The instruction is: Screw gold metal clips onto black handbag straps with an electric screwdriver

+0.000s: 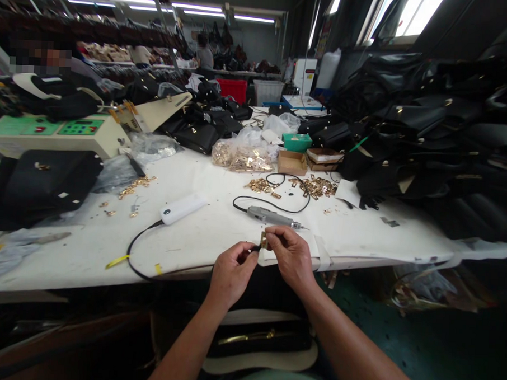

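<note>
Seemingly mid-job; one gold plate (263, 240) was up, loose pile (319, 187) lay beyond;
right hand (291, 256) pinched plate; left hand (233, 272), a dark bit (256, 248); screwdriver (273, 216) lay idle.

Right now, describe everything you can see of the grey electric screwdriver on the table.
The screwdriver has a slim grey body, seemingly plastic, with a shiny metal-looking collar and thin bit at one end. A black cord leaves the other end and loops across the white table. It lies flat there, just beyond the left hand and right hand, bit toward the picture's right; neither appears to touch it.
</note>
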Demonstrator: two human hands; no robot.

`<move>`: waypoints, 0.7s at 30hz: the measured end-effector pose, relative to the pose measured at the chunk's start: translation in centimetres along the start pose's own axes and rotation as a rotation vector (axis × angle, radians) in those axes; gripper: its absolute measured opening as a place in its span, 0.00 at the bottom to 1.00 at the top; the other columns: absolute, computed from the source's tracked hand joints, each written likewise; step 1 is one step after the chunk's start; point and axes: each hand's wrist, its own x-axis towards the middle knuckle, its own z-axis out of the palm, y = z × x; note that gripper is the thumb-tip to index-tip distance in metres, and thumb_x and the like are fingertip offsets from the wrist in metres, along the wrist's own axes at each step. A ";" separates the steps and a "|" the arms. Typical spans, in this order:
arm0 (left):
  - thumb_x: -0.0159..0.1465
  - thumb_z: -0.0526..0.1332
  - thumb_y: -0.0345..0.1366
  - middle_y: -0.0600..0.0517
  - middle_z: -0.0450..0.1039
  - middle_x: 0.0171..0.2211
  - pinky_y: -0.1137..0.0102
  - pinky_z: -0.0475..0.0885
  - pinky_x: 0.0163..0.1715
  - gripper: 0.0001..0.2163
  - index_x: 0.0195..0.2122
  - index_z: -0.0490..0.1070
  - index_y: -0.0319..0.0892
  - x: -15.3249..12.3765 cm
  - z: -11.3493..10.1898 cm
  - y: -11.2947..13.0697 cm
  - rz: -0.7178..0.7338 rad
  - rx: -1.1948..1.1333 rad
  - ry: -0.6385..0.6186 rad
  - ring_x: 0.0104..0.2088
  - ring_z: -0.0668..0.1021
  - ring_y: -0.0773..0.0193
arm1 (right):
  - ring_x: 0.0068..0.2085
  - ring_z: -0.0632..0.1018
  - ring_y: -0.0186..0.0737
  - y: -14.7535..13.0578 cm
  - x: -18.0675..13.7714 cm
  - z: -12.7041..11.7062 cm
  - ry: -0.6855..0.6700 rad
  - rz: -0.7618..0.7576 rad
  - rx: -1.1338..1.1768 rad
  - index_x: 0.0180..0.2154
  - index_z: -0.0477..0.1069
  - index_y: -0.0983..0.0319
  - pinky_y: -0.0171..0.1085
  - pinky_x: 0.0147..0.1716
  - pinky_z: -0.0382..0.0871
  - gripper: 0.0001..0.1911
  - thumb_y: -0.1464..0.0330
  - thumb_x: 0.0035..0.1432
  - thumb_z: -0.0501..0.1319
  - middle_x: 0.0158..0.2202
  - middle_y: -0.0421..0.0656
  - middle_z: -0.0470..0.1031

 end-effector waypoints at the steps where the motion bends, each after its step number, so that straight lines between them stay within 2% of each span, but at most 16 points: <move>1: 0.62 0.62 0.40 0.58 0.70 0.22 0.73 0.64 0.26 0.09 0.38 0.79 0.44 0.0 0.1 0.1 -0.005 0.021 0.012 0.23 0.70 0.67 | 0.32 0.76 0.38 0.0 -0.1 0.0 0.003 0.001 0.001 0.38 0.78 0.60 0.37 0.35 0.72 0.08 0.63 0.63 0.63 0.33 0.42 0.76; 4: 0.61 0.61 0.37 0.59 0.68 0.21 0.73 0.63 0.25 0.09 0.39 0.79 0.45 0.0 0.4 0.1 0.009 0.038 0.024 0.22 0.69 0.68 | 0.33 0.77 0.38 -0.1 -0.2 0.0 0.010 -0.002 0.008 0.38 0.79 0.60 0.37 0.35 0.72 0.08 0.64 0.62 0.63 0.34 0.42 0.76; 6: 0.62 0.60 0.37 0.58 0.72 0.23 0.73 0.65 0.26 0.10 0.40 0.80 0.45 0.0 0.4 0.1 0.028 0.017 0.014 0.23 0.72 0.67 | 0.34 0.77 0.38 0.0 -0.3 0.0 0.018 -0.009 0.001 0.38 0.79 0.59 0.37 0.36 0.72 0.08 0.63 0.63 0.63 0.34 0.42 0.76; 10: 0.64 0.59 0.37 0.55 0.82 0.35 0.70 0.72 0.37 0.12 0.44 0.80 0.47 0.2 0.2 -0.1 0.053 -0.003 -0.029 0.33 0.80 0.63 | 0.35 0.77 0.39 0.3 -0.3 -0.3 0.032 -0.003 -0.022 0.38 0.79 0.60 0.37 0.37 0.72 0.08 0.63 0.63 0.63 0.34 0.42 0.76; 14: 0.64 0.58 0.35 0.52 0.82 0.43 0.67 0.74 0.45 0.14 0.46 0.81 0.47 0.3 0.0 0.0 0.103 -0.001 -0.048 0.42 0.81 0.60 | 0.35 0.77 0.39 0.7 -0.2 -0.3 0.045 0.025 0.013 0.39 0.79 0.60 0.38 0.37 0.73 0.10 0.62 0.62 0.63 0.35 0.43 0.77; 15: 0.64 0.57 0.34 0.52 0.83 0.42 0.67 0.74 0.44 0.15 0.46 0.81 0.47 0.3 0.0 0.0 0.102 0.006 -0.039 0.41 0.81 0.60 | 0.35 0.78 0.39 0.8 -0.3 -0.3 0.049 0.030 0.022 0.39 0.79 0.60 0.38 0.37 0.73 0.10 0.62 0.62 0.63 0.35 0.43 0.77; 17: 0.63 0.57 0.32 0.53 0.82 0.34 0.69 0.73 0.36 0.17 0.50 0.80 0.46 0.3 0.1 -0.1 0.072 0.041 -0.013 0.32 0.79 0.63 | 0.35 0.78 0.39 0.9 -0.3 -0.3 0.057 0.034 0.034 0.39 0.79 0.60 0.38 0.37 0.74 0.10 0.61 0.62 0.63 0.36 0.43 0.77; 19: 0.62 0.58 0.32 0.55 0.79 0.27 0.72 0.69 0.27 0.21 0.57 0.75 0.47 0.3 0.2 -0.2 0.027 0.066 0.014 0.22 0.71 0.67 | 0.35 0.78 0.39 1.0 -0.3 -0.2 0.064 0.031 0.037 0.39 0.79 0.60 0.39 0.37 0.75 0.10 0.62 0.62 0.63 0.36 0.43 0.77; 21: 0.62 0.60 0.35 0.53 0.81 0.34 0.73 0.67 0.24 0.26 0.63 0.68 0.47 0.3 0.3 -0.2 0.005 0.030 0.043 0.20 0.66 0.70 | 0.35 0.78 0.39 1.1 -0.3 -0.2 0.068 0.029 0.030 0.40 0.79 0.60 0.39 0.38 0.75 0.10 0.61 0.62 0.63 0.36 0.43 0.77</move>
